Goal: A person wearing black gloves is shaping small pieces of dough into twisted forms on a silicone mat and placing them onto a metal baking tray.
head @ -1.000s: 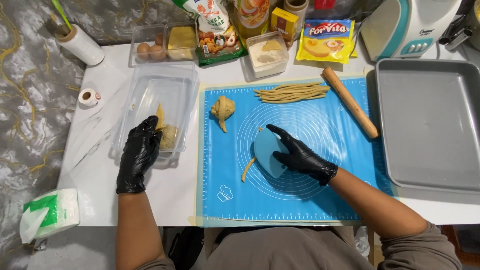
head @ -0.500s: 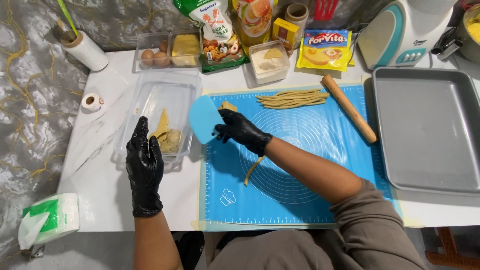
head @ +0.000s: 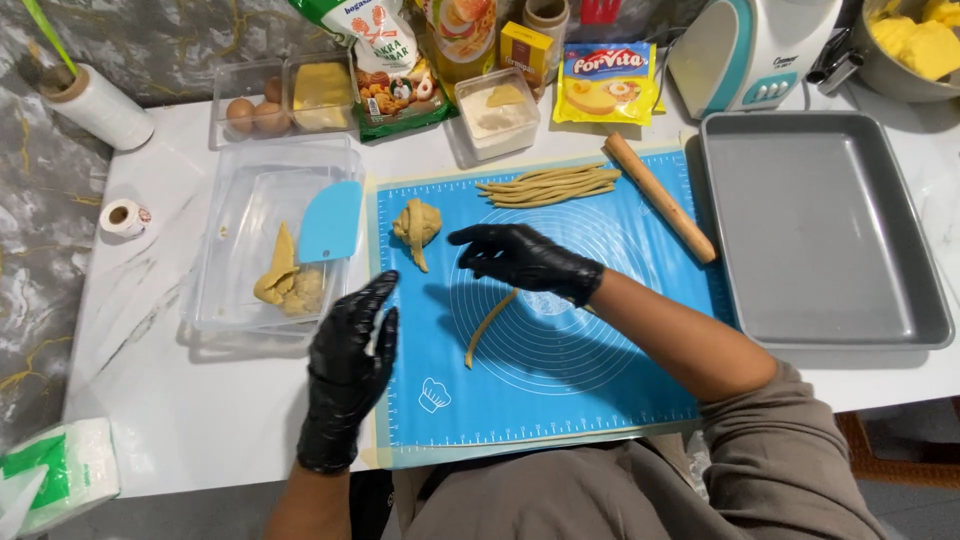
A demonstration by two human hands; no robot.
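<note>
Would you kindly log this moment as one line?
left hand: empty, at mat edge | right hand: empty, above dough strip | scraper: on clear tub

Wearing glossy black rubbery gloves on the left hand (head: pixel 345 375) and right hand (head: pixel 515 258). Lying flat, a smooth matt blue silicone mat (head: pixel 600 380) with soft, matt dough: a lump (head: pixel 416 224), a single dough strand (head: pixel 487 327), a bundle of strands (head: pixel 548 185). Resting at the mat's edge, a smooth wooden rolling pin (head: pixel 660 197). Sitting alongside, a dull grey metal baking tray (head: pixel 820 230). Holding a smooth light-blue plastic scraper (head: pixel 330 222), a clear glossy plastic tub (head: pixel 235 235). Showing polished white marble, the table (head: pixel 190 400).
</note>
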